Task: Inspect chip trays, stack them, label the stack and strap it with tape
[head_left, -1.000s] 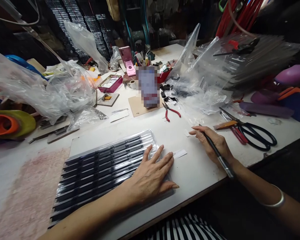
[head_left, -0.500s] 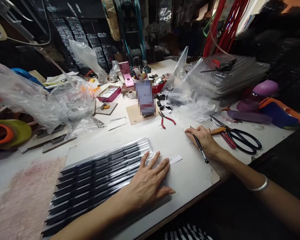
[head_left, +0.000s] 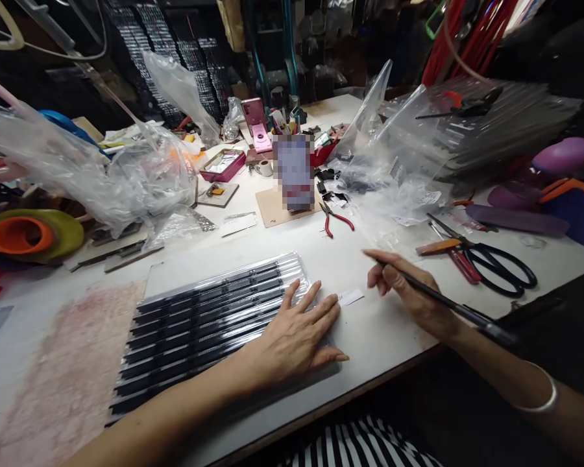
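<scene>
The left hand (head_left: 292,334) lies on the right end of a clear tray (head_left: 175,334) left of centre in the lower frame, its fingers spread wide. Black strips (head_left: 209,311) fill the tray in slanted rows. Right of centre, the right hand (head_left: 416,295) is above the counter (head_left: 316,250), its fingers closed around a black pen (head_left: 448,305) that slants toward the lower right. A white slip (head_left: 353,297) lies between the 2 hands. Scissors (head_left: 503,269) lie at centre right; red-handled pliers (head_left: 339,219) sit near the middle.
</scene>
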{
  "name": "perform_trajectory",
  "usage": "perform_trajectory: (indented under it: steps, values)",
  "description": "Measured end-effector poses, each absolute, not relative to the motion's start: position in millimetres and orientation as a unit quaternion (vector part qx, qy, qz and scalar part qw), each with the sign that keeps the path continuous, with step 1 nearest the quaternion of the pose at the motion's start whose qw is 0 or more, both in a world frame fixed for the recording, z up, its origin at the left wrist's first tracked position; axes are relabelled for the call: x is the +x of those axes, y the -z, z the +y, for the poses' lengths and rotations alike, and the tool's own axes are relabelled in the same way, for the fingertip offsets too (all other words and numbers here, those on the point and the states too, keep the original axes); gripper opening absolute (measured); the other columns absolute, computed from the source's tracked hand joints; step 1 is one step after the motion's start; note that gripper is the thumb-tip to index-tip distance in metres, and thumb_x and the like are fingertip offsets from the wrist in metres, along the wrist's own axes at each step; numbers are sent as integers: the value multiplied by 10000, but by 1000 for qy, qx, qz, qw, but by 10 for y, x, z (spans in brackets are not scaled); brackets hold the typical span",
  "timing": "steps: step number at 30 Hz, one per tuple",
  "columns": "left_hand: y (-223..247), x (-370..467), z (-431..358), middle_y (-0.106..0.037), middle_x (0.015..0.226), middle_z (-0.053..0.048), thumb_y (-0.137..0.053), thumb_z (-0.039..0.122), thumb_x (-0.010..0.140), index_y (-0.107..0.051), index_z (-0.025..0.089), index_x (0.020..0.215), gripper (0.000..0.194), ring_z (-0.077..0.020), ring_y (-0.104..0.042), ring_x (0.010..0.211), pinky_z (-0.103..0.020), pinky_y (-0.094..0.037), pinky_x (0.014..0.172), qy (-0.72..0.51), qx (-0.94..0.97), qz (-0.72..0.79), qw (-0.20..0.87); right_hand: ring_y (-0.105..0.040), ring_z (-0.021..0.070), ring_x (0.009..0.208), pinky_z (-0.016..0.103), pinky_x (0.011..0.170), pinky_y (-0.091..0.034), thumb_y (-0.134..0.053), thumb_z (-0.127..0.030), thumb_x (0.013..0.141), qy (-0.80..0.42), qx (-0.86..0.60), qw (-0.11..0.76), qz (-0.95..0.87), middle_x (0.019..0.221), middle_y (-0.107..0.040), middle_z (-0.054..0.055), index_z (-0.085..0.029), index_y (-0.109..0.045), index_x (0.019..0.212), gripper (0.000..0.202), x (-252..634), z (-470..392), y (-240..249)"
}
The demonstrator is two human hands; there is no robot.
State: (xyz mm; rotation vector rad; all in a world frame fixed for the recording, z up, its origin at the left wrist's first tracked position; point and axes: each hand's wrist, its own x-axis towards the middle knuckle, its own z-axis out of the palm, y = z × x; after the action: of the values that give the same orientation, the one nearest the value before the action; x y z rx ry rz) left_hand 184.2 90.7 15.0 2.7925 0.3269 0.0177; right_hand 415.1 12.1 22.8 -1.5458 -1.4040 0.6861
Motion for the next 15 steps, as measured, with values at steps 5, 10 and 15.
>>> perform_trajectory:
  steps: [5, 10, 15]
  values:
    - [-154, 1851, 915, -435, 1398, -70, -271, 640, 867, -324, 190, 1393, 694, -321, -203, 1362, -547, -56, 1088, -6, 981, 112, 158, -454, 112, 572, 254, 550, -384, -444, -357, 909, -388, -608, 444, -532, 606, -456, -29, -184, -617, 988, 256, 3998, 108, -109]
    - [-162, 1848, 912, -488, 1348, -78, -284, 643, 862, -396, 199, 1348, 668, -309, -221, 1359, -541, -87, 1088, -16, 982, 116, 148, -551, 140, 699, 256, 626, -451, -585, -296, 816, -354, -588, 497, -531, 750, -585, 10, -197, -564, 893, 127, 3982, 185, -169]
    - [-154, 1850, 912, -475, 1360, -80, -272, 647, 862, -391, 184, 1348, 682, -327, -207, 1359, -549, -58, 1086, -11, 982, 113, 152, -534, 132, 658, 247, 594, -438, -571, -243, 792, -337, -603, 438, -575, 724, -586, 3, -189, -565, 803, 55, 3931, 197, -117]
